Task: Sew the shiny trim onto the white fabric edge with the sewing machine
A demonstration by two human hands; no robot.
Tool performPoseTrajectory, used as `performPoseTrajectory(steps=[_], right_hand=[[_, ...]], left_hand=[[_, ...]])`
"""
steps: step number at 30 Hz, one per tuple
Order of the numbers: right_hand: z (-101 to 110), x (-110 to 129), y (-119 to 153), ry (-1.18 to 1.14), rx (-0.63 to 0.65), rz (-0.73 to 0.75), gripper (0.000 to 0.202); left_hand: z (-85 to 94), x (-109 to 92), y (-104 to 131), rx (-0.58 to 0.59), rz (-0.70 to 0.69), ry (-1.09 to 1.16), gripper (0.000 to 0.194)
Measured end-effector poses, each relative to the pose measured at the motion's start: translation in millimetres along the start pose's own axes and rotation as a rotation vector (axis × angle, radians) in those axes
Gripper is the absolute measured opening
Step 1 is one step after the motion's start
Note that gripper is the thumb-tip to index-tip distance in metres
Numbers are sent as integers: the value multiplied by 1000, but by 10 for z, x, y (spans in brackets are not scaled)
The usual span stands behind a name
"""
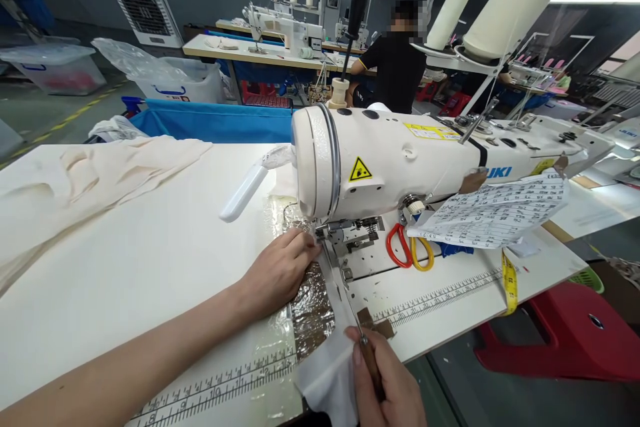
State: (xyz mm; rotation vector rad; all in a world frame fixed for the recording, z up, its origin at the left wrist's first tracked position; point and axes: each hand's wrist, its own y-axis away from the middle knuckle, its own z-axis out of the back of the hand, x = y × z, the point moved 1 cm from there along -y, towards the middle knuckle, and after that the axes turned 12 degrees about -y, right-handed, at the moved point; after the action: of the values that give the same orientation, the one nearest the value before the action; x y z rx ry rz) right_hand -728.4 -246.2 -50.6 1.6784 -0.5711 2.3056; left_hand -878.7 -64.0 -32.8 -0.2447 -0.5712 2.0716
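Note:
A white sewing machine (385, 153) reaches across the table, its presser foot (323, 233) low over a strip of white fabric (333, 360). My left hand (285, 263) lies just left of the foot, fingers curled and pressed together on the fabric; their tips are partly hidden at the machine. In my right hand (385, 380), near the front edge, is an awl (367, 353) with a wooden handle. Its thin metal shaft points up along the fabric toward the foot. The right thumb and forefinger also touch the fabric's near end.
Scissors (410, 247) with red and yellow handles lie right of the needle area. A printed sheet (495, 213) hangs by the machine, above a yellow tape measure (509, 283). Cream fabric (110, 180) spreads at left. A red stool (565, 333) stands at right; a person (397, 67) sits beyond.

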Motion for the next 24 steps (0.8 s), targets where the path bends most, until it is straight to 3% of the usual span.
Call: performPoseTrajectory(steps=[4,12,17,24], right_hand=[[7,43,-84,-2,43,26,33],[-39,71,-255,36,141,115,27],[-45,113,-350,108,200,152,26],[-43,130,-427,194,268,177,27]], left_hand=[[-46,38,18,-70,-44,104,33],[25,48,-19,-31,-29,-35,34],[72,17,-25,-98,-81,66,27],[12,29,-4,-63,-87,33,28]])
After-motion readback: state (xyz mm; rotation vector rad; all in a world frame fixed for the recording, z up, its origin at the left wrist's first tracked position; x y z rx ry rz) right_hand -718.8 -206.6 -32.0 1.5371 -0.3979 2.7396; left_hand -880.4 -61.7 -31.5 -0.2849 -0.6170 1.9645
